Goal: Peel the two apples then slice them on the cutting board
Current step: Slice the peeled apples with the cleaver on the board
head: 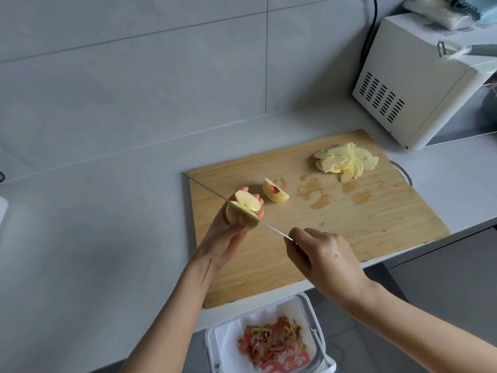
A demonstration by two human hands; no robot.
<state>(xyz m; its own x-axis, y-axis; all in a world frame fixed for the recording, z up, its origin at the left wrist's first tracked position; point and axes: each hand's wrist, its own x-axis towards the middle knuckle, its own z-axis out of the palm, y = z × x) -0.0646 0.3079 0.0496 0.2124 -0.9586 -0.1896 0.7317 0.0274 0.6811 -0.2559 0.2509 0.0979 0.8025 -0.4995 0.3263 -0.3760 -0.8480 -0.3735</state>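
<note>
Pale apple half [243, 211] rests in left hand [224, 239].

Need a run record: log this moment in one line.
left hand: apple piece | right hand: knife against it | cutting board: wedge, slices

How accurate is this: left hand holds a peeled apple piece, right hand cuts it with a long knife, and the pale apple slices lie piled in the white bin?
No: the head view shows the pale apple slices on the far right of the wooden cutting board; the white bin holds red peels. Left hand holding the peeled apple piece, right hand cutting with the long knife: correct.
</note>
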